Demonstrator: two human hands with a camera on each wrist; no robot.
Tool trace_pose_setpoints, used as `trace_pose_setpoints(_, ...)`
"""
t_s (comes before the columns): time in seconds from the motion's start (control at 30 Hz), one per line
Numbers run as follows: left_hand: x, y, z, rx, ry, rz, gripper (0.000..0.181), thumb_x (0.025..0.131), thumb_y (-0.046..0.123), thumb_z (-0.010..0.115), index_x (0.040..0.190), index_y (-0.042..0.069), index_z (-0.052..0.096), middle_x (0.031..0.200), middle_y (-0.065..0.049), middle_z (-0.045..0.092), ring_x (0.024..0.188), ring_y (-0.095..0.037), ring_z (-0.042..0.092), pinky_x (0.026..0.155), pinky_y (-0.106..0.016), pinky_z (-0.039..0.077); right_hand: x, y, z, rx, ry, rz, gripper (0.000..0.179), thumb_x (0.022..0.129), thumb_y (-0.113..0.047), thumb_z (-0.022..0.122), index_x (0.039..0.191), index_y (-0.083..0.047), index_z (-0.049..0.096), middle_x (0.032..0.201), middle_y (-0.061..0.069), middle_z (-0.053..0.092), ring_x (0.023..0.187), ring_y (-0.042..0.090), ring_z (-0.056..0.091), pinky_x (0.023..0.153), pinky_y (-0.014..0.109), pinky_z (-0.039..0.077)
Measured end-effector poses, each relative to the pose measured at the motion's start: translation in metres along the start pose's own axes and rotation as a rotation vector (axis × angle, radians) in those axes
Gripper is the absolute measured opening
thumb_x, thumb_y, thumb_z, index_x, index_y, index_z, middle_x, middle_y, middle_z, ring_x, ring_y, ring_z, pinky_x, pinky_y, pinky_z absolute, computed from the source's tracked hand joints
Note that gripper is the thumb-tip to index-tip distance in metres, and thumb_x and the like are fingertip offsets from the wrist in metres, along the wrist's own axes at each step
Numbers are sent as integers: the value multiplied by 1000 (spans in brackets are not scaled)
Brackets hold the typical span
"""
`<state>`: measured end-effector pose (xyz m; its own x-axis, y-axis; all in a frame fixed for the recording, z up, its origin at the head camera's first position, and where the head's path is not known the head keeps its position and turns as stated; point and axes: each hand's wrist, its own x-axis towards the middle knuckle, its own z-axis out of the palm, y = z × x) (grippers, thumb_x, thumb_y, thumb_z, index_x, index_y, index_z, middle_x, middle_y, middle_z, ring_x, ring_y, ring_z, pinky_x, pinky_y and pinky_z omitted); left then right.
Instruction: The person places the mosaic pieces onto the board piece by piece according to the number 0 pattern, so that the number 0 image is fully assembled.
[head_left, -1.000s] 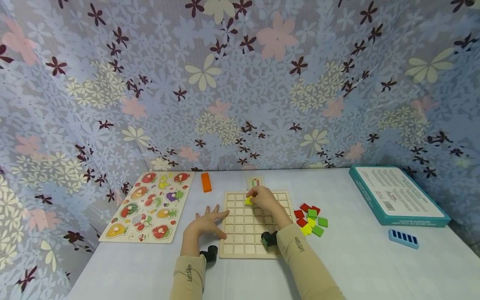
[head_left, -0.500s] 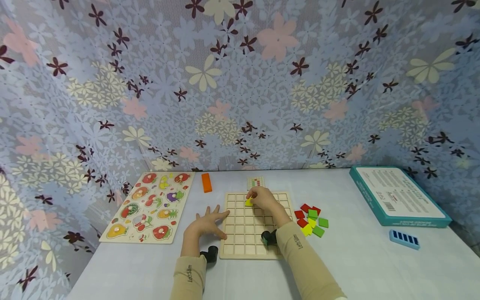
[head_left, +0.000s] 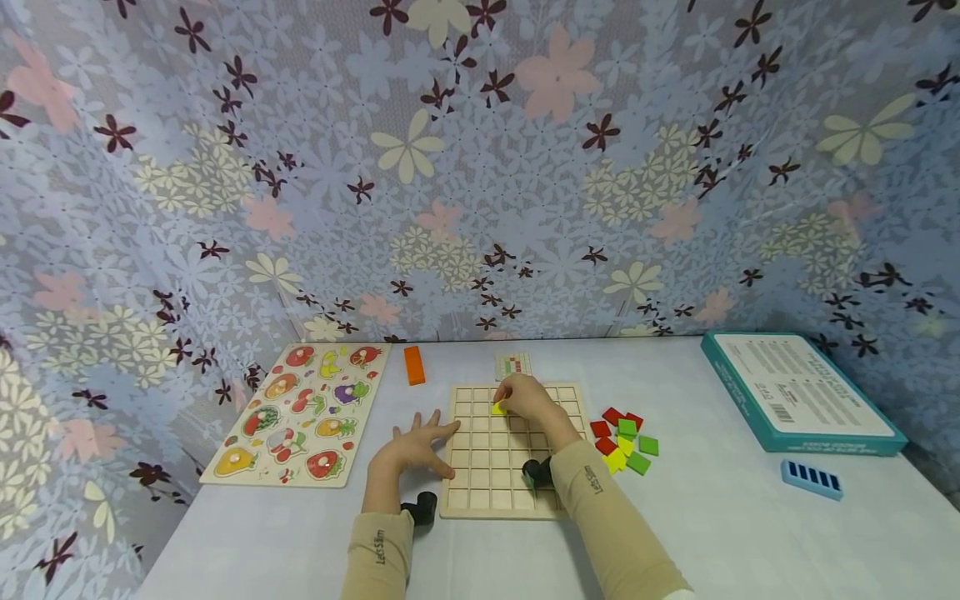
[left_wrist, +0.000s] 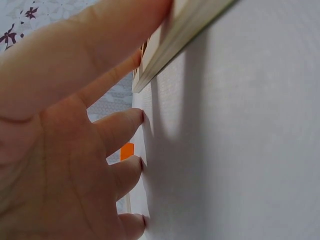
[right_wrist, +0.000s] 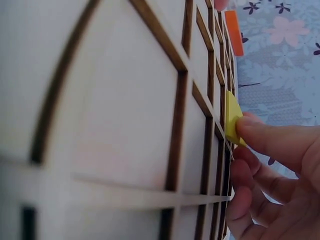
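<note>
A wooden grid board (head_left: pixel 480 481) lies flat in the middle of the table. Over one of its upper cells my right hand (head_left: pixel 529 400) pinches a yellow square tile (head_left: pixel 498 408). The right wrist view shows this tile (right_wrist: pixel 232 117) tilted against the grid, the thumb pressing its near face. My left hand (head_left: pixel 408 448) is spread out at the board's left side, thumb and index finger touching the edge. In the left wrist view its other fingertips (left_wrist: pixel 134 117) rest on the white cloth. Right of the board lie loose red, green and yellow tiles (head_left: pixel 647 446).
A small pattern card (head_left: pixel 513 365) lies behind the board. To the left are a fruit puzzle board (head_left: pixel 300 417) and an orange block (head_left: pixel 414 365). A teal box (head_left: pixel 810 392) and a light blue slotted piece (head_left: pixel 812 479) sit at the right. A floral curtain (head_left: pixel 480 167) hangs behind.
The yellow tile has come down slightly toward the board in my right hand's pinch. My left hand has stayed in place.
</note>
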<state>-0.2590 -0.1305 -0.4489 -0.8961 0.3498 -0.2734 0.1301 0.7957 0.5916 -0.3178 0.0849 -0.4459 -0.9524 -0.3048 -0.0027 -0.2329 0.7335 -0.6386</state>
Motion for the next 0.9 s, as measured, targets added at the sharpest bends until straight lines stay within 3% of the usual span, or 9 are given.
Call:
trace_pose_setpoints(0.5,-3,1,0,9,-6,4,80,67,21,81,138,16,44,152,-20,17,138,-45,-1,102,-69,-9,-2,-6,1,-78,-4,70,9,81,-3,65,84,-10,69,86,4,64,71,17,56,58,28,46)
trace_pose_setpoints(0.9,-3,2,0,4,-3,1,81,67,20,81,139,16,44,152,-19,17,138,-44,-2,102,-68,-10,-8,-4,-5,-69,25,27,14,86,-8,61,97,-10,68,87,4,60,72,17,53,60,29,44)
